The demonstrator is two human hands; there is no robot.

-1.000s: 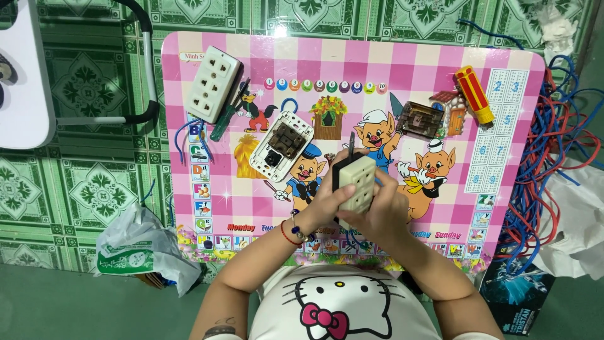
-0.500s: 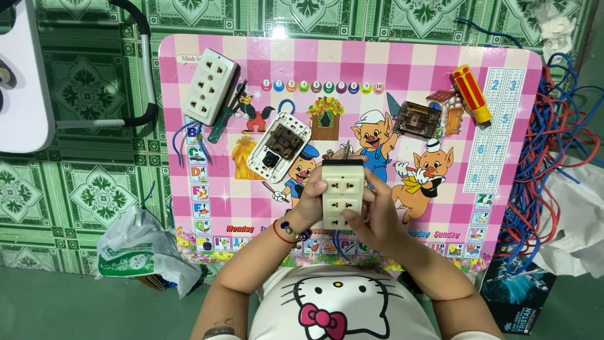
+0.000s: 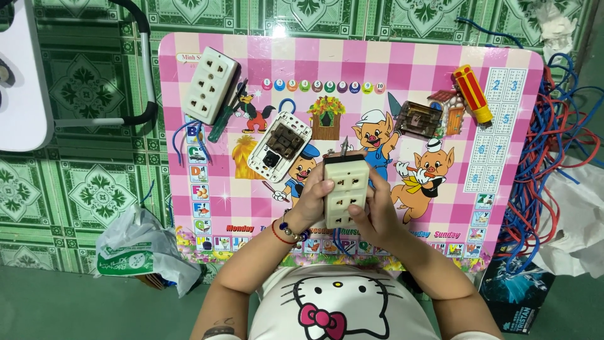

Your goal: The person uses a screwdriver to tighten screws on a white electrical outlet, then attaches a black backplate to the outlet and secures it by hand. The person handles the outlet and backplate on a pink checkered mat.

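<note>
My left hand and my right hand both grip a cream multi-outlet socket block, held upright over the near middle of a pink cartoon-printed table. A thin metal tip sticks out above the block's top edge; what it belongs to is hidden. A second closed socket block lies at the table's far left. An opened socket half with exposed insides lies just left of my hands. My left wrist wears beaded bracelets.
A dark socket backplate and a red-and-yellow screwdriver lie at the far right. Red and blue wires pile off the table's right edge. A crumpled plastic bag sits on the green tiled floor at left.
The socket block was tilted between my hands; it has been turned upright with its outlet face toward me, and both hands shifted along its sides.
</note>
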